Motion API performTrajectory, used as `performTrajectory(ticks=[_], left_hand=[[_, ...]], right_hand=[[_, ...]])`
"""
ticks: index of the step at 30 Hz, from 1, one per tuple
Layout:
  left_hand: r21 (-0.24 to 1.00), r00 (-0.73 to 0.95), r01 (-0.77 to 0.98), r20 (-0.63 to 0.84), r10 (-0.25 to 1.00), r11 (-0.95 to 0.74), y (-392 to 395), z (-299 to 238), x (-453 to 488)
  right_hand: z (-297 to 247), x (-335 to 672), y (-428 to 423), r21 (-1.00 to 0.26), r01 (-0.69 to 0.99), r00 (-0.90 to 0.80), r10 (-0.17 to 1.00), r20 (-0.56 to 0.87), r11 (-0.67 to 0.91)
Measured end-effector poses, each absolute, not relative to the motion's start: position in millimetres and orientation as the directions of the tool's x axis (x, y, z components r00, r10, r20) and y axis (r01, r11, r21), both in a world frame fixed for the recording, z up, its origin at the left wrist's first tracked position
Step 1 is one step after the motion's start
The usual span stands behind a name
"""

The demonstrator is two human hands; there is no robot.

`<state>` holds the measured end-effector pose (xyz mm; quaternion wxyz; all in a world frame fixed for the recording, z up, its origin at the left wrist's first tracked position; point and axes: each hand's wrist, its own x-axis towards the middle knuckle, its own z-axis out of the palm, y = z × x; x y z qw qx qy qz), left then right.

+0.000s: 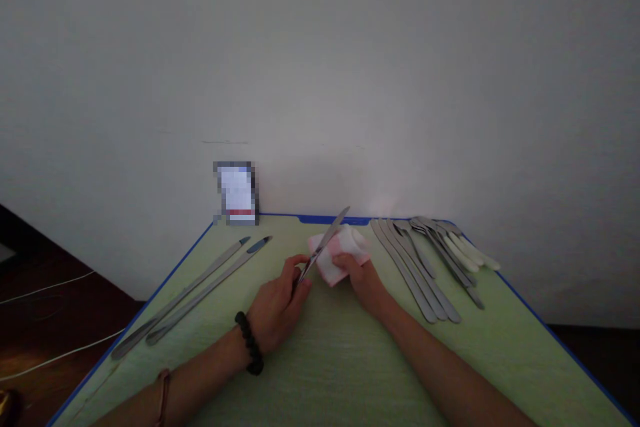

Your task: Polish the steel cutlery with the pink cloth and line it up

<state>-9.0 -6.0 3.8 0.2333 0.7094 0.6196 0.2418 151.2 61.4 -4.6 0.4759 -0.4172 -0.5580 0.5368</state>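
My left hand [280, 303] is closed round the handle of a metal table knife [330, 237], whose blade slants up and to the right. A folded pink and white cloth [345, 250] is gripped in my right hand [363, 280], thumb on top. The blade passes in front of the cloth's left part; whether they touch I cannot tell. Two more metal knives [210, 298] lie side by side on the table to the left. On the right, several metal knives [415, 273] lie in a row beside my right forearm.
Right of the knife row lie spoons and forks [417, 247] and several white-handled pieces [465, 250]. A blurred-out screen device [237, 192] stands at the back left, against the wall [320, 80]. The green table [340, 367] has a blue edge. White cables [55, 353] run over the floor at left.
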Motion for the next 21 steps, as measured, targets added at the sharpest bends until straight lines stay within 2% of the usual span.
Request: performTrajectory(ticks=[4, 7, 12, 21], left_hand=[[0.603, 0.17, 0.776, 0.078, 0.982, -0.182, -3, 1, -11], [0.613, 0.203, 0.761, 0.084, 0.976, -0.211, -3, -1, -14], [0.624, 0.228, 0.746, 0.093, 0.969, -0.235, -7, -3, -17], [0.533, 0.333, 0.775, 0.112, 0.936, -0.339, -7, -4, -18]], right_hand=[[-13, 154, 72, -0.97, -0.243, -0.221, 0.975, 0.026, -0.029], [-18, 154, 76, -0.941, -0.329, -0.263, 0.965, 0.008, -0.082], [-20, 151, 78, -0.9, -0.425, -0.276, 0.961, 0.026, -0.098], [-10, 150, 74, -0.8, -0.55, -0.295, 0.952, -0.081, -0.239]])
